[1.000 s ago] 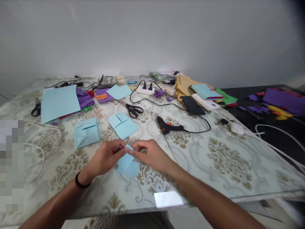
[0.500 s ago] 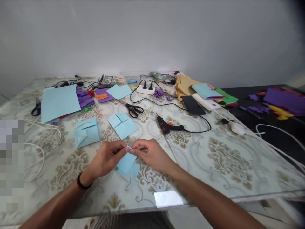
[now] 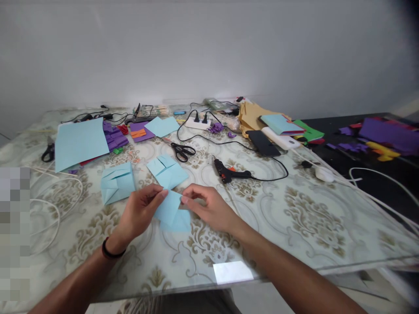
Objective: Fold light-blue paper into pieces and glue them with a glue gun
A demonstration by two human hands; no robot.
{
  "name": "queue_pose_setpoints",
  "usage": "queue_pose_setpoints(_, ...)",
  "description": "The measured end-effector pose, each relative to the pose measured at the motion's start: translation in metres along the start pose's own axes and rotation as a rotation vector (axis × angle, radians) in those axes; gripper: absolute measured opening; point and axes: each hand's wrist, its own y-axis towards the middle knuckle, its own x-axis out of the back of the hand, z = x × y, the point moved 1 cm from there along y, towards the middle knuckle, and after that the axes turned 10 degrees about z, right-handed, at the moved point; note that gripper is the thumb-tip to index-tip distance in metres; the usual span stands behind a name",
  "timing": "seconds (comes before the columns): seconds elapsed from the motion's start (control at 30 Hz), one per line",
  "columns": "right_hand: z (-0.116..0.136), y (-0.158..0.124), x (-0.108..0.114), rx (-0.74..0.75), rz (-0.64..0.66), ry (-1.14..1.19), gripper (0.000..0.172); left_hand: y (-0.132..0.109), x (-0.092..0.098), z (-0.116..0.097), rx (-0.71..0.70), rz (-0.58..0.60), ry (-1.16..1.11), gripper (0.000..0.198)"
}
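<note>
A light blue paper piece point(image 3: 169, 206) is pinched at its upper left corner by my left hand point(image 3: 140, 209). My right hand point(image 3: 209, 206) grips the same piece at its upper right corner, thumb against fingertips. Under it, another light blue paper point(image 3: 178, 221) lies on the patterned table. Just beyond my hands rests a folded light blue paper with a slit point(image 3: 167, 172), and a second folded one point(image 3: 117, 183) lies to the left.
Black scissors point(image 3: 183, 151) and a glue gun point(image 3: 229, 171) with its cable lie past my hands. A phone point(image 3: 262, 143), a power strip point(image 3: 198, 123) and a large blue sheet point(image 3: 81, 143) are farther back. White cables point(image 3: 57, 213) curl at left.
Both hands have moved apart; before, their fingertips met at the paper's top edge. The held piece is now spread flatter between them, with more of its face showing.
</note>
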Motion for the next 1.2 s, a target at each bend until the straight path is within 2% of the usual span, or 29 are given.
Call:
queue_pose_setpoints(0.07, -0.002, 0.001, -0.003, 0.000, 0.020, 0.016, 0.017, 0.002, 0.000, 0.000, -0.031, -0.084, -0.041, 0.028)
queue_pose_setpoints(0.13, -0.005, 0.001, -0.005, -0.040, 0.037, 0.026, 0.017, 0.003, 0.001, 0.000, -0.045, -0.106, -0.102, 0.026)
queue_pose_setpoints(0.23, -0.007, 0.001, -0.005, -0.072, 0.015, -0.009, 0.009, 0.004, 0.003, -0.001, -0.048, 0.043, -0.149, 0.022)
queue_pose_setpoints(0.3, -0.004, 0.000, -0.004, 0.000, -0.018, -0.087, 0.005, 0.004, 0.005, -0.002, -0.084, 0.165, -0.087, 0.017)
queue_pose_setpoints(0.37, 0.000, -0.002, -0.004, 0.124, -0.059, -0.180, 0.002, 0.003, 0.006, -0.003, -0.180, 0.209, 0.012, 0.011)
queue_pose_setpoints(0.43, 0.004, -0.004, -0.004, 0.255, -0.117, -0.248, 0.008, 0.002, 0.007, -0.004, -0.314, 0.174, 0.085, 0.008)
queue_pose_setpoints(0.53, 0.006, -0.008, -0.004, 0.450, -0.231, -0.366, 0.019, -0.001, 0.008, -0.006, -0.473, 0.100, 0.141, 0.013)
queue_pose_setpoints(0.6, 0.007, -0.011, -0.004, 0.561, -0.289, -0.475, 0.022, -0.002, 0.009, -0.008, -0.517, 0.068, 0.173, 0.016)
queue_pose_setpoints(0.7, 0.006, -0.012, -0.005, 0.651, -0.336, -0.601, 0.027, -0.004, 0.008, -0.011, -0.536, 0.061, 0.210, 0.015)
queue_pose_setpoints(0.9, 0.003, -0.014, -0.005, 0.727, -0.411, -0.708, 0.031, -0.004, 0.007, -0.012, -0.568, -0.001, 0.252, 0.011)
queue_pose_setpoints(1.03, 0.004, -0.017, -0.005, 0.793, -0.508, -0.805, 0.033, -0.004, 0.007, -0.008, -0.538, -0.035, 0.260, 0.015)
queue_pose_setpoints(1.2, 0.009, -0.014, -0.003, 0.697, -0.487, -0.841, 0.021, -0.004, 0.006, -0.010, -0.570, 0.043, 0.207, 0.013)
